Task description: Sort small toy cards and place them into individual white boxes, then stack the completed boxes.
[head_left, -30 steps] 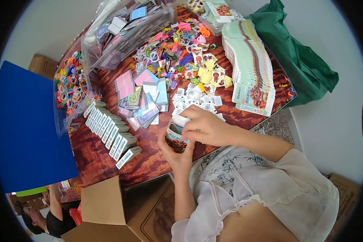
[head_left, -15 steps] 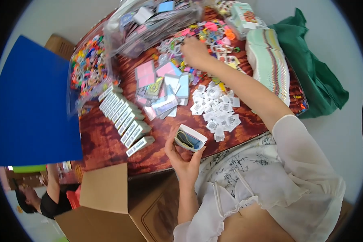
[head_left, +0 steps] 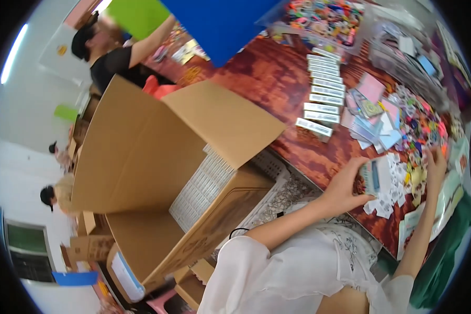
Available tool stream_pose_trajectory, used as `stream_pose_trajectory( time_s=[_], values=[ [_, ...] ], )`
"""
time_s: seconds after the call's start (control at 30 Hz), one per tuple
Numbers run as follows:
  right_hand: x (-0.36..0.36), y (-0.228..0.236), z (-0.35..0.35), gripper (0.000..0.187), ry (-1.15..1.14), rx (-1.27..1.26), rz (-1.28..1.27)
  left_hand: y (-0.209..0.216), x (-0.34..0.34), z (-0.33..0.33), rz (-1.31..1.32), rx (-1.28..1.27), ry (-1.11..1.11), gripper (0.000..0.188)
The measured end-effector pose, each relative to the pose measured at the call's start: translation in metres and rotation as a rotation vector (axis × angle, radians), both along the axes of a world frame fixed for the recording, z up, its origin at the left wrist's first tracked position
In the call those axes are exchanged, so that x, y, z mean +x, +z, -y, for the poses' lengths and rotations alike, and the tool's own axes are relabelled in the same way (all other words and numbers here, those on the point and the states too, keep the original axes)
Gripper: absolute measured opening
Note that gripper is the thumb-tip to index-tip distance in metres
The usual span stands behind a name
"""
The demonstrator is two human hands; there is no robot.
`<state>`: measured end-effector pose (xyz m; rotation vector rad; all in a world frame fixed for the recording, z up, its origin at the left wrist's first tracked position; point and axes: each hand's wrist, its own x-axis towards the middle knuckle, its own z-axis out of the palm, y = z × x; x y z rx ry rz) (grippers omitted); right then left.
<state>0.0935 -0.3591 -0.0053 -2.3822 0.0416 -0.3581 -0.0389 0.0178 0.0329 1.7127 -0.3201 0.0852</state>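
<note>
My left hand (head_left: 344,184) holds a small open carton (head_left: 370,177) over the near right part of the table, thumb on one side and fingers on the other. Something bluish shows inside it. My right hand (head_left: 436,163) is at the near edge of a heap of colourful small trinkets (head_left: 421,118), its fingers pinched together; what they hold is too small to make out. White paper labels (head_left: 384,205) lie loose between the hands. Beyond the carton are pink and blue cards (head_left: 371,89) in a loose pile and a row of similar small cartons (head_left: 327,94).
A large open cardboard box (head_left: 152,162) stands left of the table, with small white cartons (head_left: 201,191) packed inside. A blue board (head_left: 220,23) rises at the back. Beyond the cards stand a clear tub of trinkets (head_left: 324,21) and a clear bag of cards (head_left: 403,57). Another person (head_left: 110,57) works farther left.
The view has swung left, bringing the cardboard box's inside into sight. My right hand has drawn back from the middle of the trinkets to their near edge. The left still holds the carton.
</note>
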Motion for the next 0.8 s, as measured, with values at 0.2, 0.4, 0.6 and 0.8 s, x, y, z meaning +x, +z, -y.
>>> stream_pose_trajectory(
  time_s=[0.2, 0.4, 0.6, 0.8],
  values=[
    [-0.004, -0.024, 0.007, 0.018, 0.021, 0.169, -0.078, -0.001, -0.011, 0.006, -0.03, 0.006, -0.056, 0.082],
    [-0.023, 0.004, -0.061, 0.007, 0.054, 0.397, -0.073, 0.002, -0.011, -0.004, -0.058, 0.039, -0.057, 0.073],
    [-0.035, 0.018, -0.082, 0.007, 0.068, 0.504, -0.017, -0.005, -0.025, 0.003, -0.202, -0.031, -0.043, 0.082],
    [-0.06, 0.038, -0.079, 0.007, -0.014, 0.348, 0.014, -0.009, -0.026, 0.007, -0.186, -0.051, -0.073, 0.087]
  ],
)
